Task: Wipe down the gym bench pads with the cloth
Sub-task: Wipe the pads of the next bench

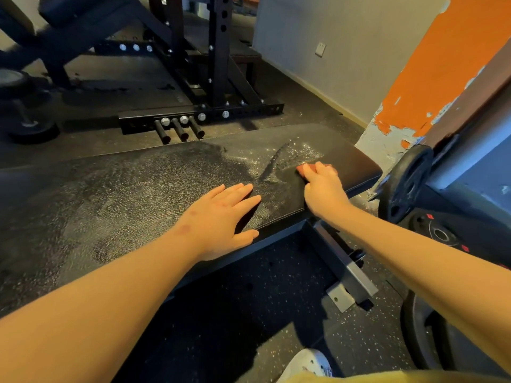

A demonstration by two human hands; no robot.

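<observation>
Wiping pad (138, 194) mid-frame: our right hand (322, 189) grasps cloth (307, 170) on wet patch right of centre; left hand (224, 217) flat, released, bracing. Next, we judge: sweep cloth left across dull stretch.

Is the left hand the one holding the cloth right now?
No, the left hand lies flat and open on the bench pad, while the right hand grips the cloth.
</observation>
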